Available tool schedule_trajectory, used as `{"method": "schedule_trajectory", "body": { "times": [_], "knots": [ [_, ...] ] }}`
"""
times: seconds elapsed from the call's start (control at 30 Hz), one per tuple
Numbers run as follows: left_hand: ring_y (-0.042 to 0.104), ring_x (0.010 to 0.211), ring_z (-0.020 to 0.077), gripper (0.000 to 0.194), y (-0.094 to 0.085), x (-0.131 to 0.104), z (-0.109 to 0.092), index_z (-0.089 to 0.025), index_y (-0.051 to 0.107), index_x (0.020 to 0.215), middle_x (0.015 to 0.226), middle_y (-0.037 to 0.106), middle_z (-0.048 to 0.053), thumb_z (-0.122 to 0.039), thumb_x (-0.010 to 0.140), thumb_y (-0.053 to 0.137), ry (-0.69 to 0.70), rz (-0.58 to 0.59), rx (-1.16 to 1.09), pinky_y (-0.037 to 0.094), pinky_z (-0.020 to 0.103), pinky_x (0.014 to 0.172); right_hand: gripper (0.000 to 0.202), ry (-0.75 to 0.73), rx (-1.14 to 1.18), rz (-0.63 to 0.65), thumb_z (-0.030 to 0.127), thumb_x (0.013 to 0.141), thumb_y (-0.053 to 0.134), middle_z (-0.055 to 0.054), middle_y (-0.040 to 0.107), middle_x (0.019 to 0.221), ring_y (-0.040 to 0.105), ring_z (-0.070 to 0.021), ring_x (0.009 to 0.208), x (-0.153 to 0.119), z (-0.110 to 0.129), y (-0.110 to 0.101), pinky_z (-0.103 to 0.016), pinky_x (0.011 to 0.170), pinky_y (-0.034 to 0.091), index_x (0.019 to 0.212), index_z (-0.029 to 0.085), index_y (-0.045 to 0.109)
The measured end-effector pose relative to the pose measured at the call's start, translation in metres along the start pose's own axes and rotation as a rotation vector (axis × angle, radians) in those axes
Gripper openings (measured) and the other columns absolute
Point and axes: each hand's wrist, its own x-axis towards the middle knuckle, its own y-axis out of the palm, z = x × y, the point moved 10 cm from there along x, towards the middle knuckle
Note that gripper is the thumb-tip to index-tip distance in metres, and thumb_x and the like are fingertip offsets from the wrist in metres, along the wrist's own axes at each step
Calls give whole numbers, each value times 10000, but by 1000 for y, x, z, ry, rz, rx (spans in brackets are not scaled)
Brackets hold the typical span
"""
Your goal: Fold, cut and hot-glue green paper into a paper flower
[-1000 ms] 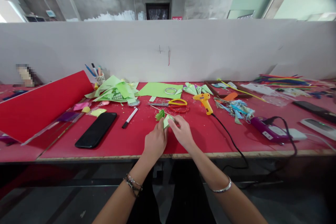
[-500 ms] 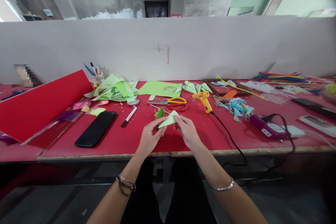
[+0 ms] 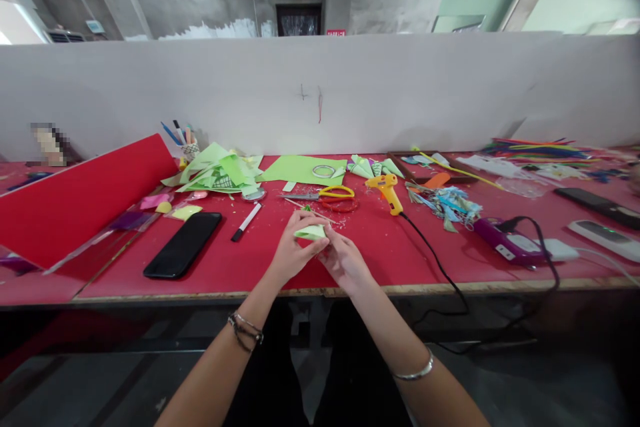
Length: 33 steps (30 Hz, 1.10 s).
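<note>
Both hands hold a small light-green paper cone (image 3: 311,233) above the front part of the red table. My left hand (image 3: 291,250) is closed round it, thumb in front and fingers behind. My right hand (image 3: 346,259) pinches its right end, and some of those fingers are hidden. The rolled paper has its opening facing me. Just behind the hands, a bit of a darker green paper piece (image 3: 307,209) shows. Farther back lie scissors with yellow handles (image 3: 336,193) and a thin stick (image 3: 305,207).
A yellow glue gun (image 3: 387,193) lies to the right, its black cord running off the table edge. Left are a black phone (image 3: 183,245), a marker (image 3: 246,222) and heaped green paper (image 3: 220,170). A purple power adapter (image 3: 510,242) is at right. A white partition (image 3: 320,67) stands behind.
The paper has been turned so its open end faces me. My left hand has closed further round it, and my right hand has shifted slightly down and left.
</note>
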Motion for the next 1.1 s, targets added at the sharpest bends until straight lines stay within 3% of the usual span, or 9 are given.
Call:
{"method": "schedule_trajectory", "body": {
  "times": [0.13,0.3,0.5,0.67,0.8,0.93,1.03,1.1],
  "knots": [
    [512,796,143,206,3,7,4,-142,549,661,799,538,48,-329,745,536,-45,-71,-76,402,259,742,228,23,40,35,321,488,744,48,574,560,496,-49,540,-2,-9,7,-172,524,390,580,161,610],
    [450,554,93,305,8,9,27,-145,485,607,559,464,-17,-424,726,518,-232,-98,-273,366,207,519,164,23,24,42,270,530,727,57,584,594,495,-43,551,-4,-10,8,-171,540,397,615,173,625],
    [441,498,76,328,7,7,36,-147,479,616,559,502,-17,-457,717,510,-308,-149,-341,379,208,513,202,50,46,-29,287,524,727,45,570,570,480,-51,506,-5,-11,5,-176,495,407,650,167,623],
    [518,620,101,308,6,5,38,-130,543,766,699,573,14,-433,729,496,-323,-42,-325,416,212,595,193,41,7,-53,311,564,693,40,532,541,456,-61,478,-2,-6,-1,-203,488,411,657,173,596],
    [553,799,138,312,-10,1,34,-122,551,939,907,602,60,-345,723,524,-274,43,-159,435,237,712,246,-85,-185,-73,374,574,669,31,512,545,443,-75,485,0,15,-11,-220,483,382,688,169,593],
    [564,811,148,358,-22,-4,23,-168,512,1105,925,614,56,-269,765,467,-220,176,209,427,241,719,269,-306,-600,-32,426,661,585,42,448,502,388,-75,482,-3,47,-7,-214,484,323,585,172,541],
    [571,815,173,281,-19,-6,17,-181,590,995,912,639,65,-289,783,442,-168,285,425,407,245,712,318,-429,-851,28,429,723,515,26,447,520,408,-96,526,-8,63,6,-222,523,329,531,174,508],
    [571,770,182,263,-17,-7,18,-168,632,834,834,649,73,-327,793,427,-160,299,527,390,240,668,295,-469,-938,138,426,750,477,-3,521,637,475,-128,636,-12,67,19,-238,602,368,616,179,567]
  ]
}}
